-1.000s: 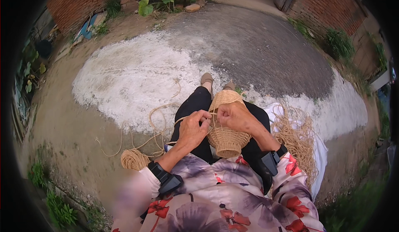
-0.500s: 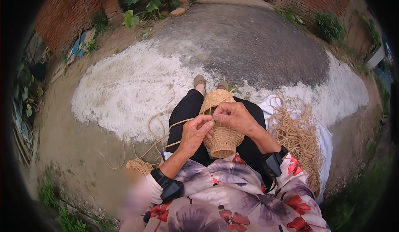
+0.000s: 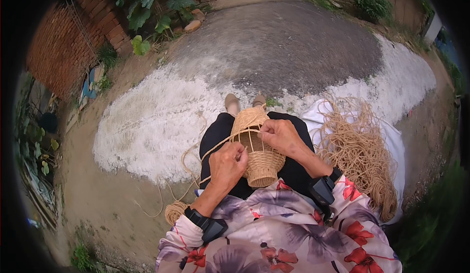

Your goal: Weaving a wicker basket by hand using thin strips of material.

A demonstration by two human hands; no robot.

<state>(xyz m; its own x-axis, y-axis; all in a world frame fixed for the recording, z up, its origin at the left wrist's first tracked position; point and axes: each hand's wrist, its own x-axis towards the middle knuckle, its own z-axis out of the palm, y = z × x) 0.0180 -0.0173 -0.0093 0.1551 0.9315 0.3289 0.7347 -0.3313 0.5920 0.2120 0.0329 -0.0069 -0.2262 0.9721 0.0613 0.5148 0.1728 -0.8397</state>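
A woven straw-coloured basket [image 3: 264,166] lies across my lap between my knees, its small round end toward me. Its side has an opening crossed by several upright strands. From the left a cord [image 3: 219,145] runs over my thigh and across this opening to the fingertips of my right hand [image 3: 285,137], which pinch it at the opening's right side. My left hand [image 3: 226,165] is curled closed beside the basket's left side, thumb against fingers. What it holds, if anything, is hidden. Another length of cord passes behind the left wrist.
A large tangled heap of cord [image 3: 355,148] lies on a white cloth [image 3: 395,148] to my right. On the left, a small cord coil [image 3: 175,212] rests on the ground with loose strands. Ahead are pale and dark gravel patches [image 3: 289,43], brick walls [image 3: 56,50] and leafy plants [image 3: 139,16].
My hands, close together over the basket before, have moved apart. The left has drawn back toward me and curled; the right has shifted slightly. More of the opening and its strands shows.
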